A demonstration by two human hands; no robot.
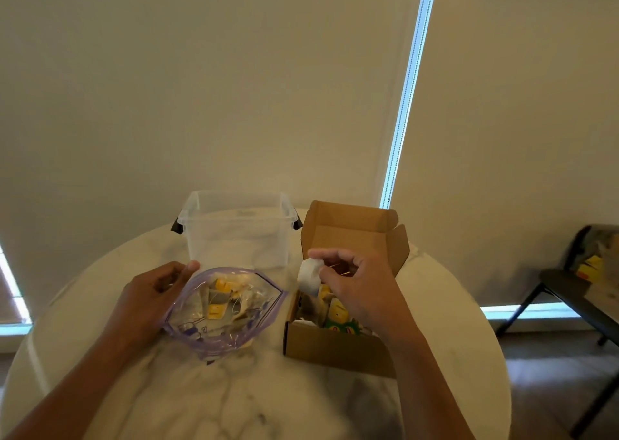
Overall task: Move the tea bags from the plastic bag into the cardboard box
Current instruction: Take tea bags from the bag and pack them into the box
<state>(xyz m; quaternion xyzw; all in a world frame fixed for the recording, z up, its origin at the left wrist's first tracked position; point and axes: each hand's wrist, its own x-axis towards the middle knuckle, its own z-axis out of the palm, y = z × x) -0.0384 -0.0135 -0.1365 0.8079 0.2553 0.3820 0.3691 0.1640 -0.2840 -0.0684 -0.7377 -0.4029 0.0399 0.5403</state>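
Observation:
A clear plastic bag [231, 325] with a purple zip rim lies open on the round marble table, with several tea bags with yellow tags [221, 297] inside. My left hand [152, 294] grips the bag's left rim and holds its mouth open. To the right stands an open cardboard box [335, 342] with its lid flap up and several tea bags in it. My right hand [358, 285] hovers over the box and pinches a white tea bag [310, 275] at the box's left side.
An empty clear plastic tub [237, 228] with black latches stands behind the bag. The round marble table [261, 402] ends close on all sides. A dark chair [576, 292] with yellow packets on it stands at the right, off the table.

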